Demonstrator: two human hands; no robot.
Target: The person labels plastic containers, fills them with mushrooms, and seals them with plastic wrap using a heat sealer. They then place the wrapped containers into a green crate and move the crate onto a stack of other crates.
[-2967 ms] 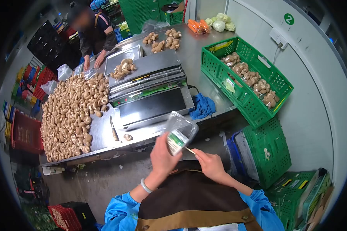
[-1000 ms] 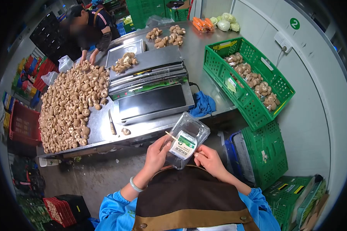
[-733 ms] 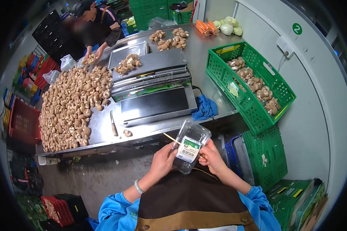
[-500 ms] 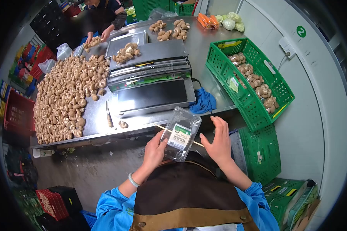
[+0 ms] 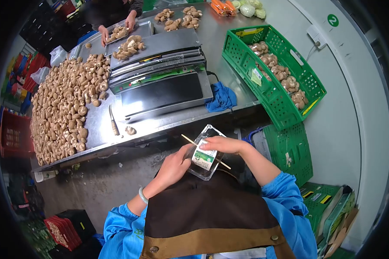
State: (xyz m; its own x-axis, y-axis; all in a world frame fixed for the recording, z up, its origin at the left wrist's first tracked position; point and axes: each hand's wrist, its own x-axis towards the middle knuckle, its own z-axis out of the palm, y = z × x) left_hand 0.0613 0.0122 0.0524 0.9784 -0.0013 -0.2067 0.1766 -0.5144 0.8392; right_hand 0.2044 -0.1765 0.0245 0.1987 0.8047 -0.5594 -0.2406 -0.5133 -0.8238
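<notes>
Item count: mostly singles.
1 clear plastic clamshell tray (image 5: 205,157) with a green-white label, 1 thin wooden stick (image 5: 188,139), 2 own hands: left hand (image 5: 173,165), right hand (image 5: 222,144). 1 steel table (image 5: 212,39), 1 grey wrapping machine (image 5: 160,86), 1 blue cloth (image 5: 221,98), 1 wooden-handled knife (image 5: 113,123). 2 green slatted plastic crates: table crate (image 5: 246,82), lower crate (image 5: 289,149). Loose brown mushrooms (image 5: 60,108): too many to count.

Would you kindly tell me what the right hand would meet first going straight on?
From the right hand, probably the thin stick across the clear tray, then the left hand; depth unclear.
</notes>
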